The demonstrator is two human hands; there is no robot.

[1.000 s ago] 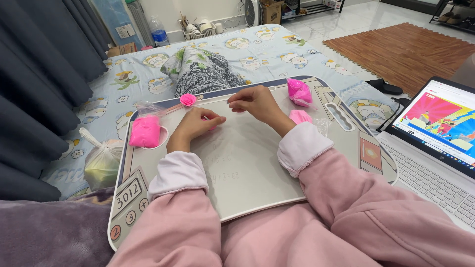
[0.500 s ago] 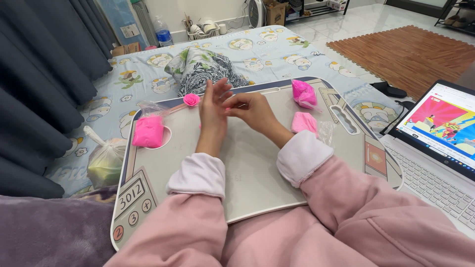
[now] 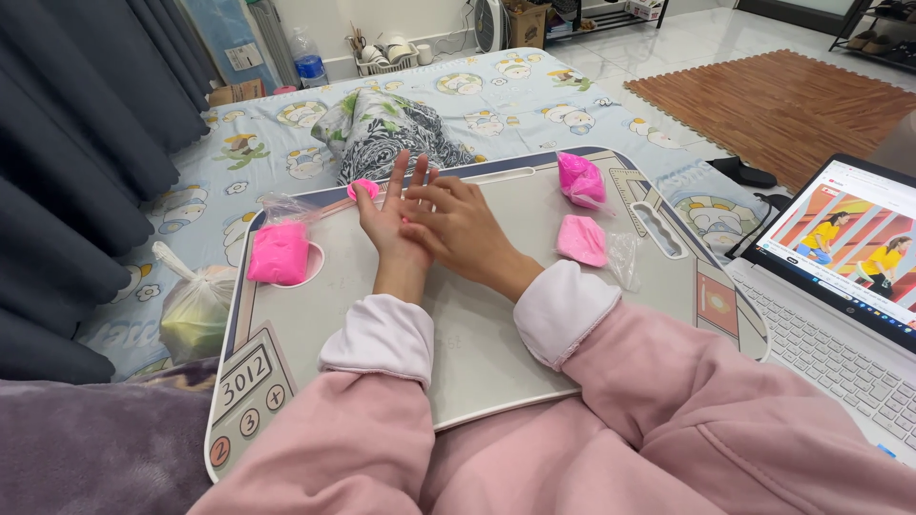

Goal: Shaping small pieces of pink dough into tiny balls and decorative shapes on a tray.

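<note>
Two hands pressed together over a white lap tray w/ pink clay pieces around.

Left hand (image 3: 393,221) flat, palm up, fingers straight & slightly apart, at frame centre; right hand (image 3: 458,227) lies across its palm, fingers together; can't tell if anything's between them. Small round pink clay ball (image 3: 363,188) just beside left fingertips. Bright pink clay lump in clear plastic bag (image 3: 279,253) at left, in white rectangular lap tray (image 3: 477,353)'s round recess. Two more bagged pink clay lumps on tray's right: upper (image 3: 580,178), lower (image 3: 582,239). Open laptop (image 3: 840,315) at right edge.
</note>
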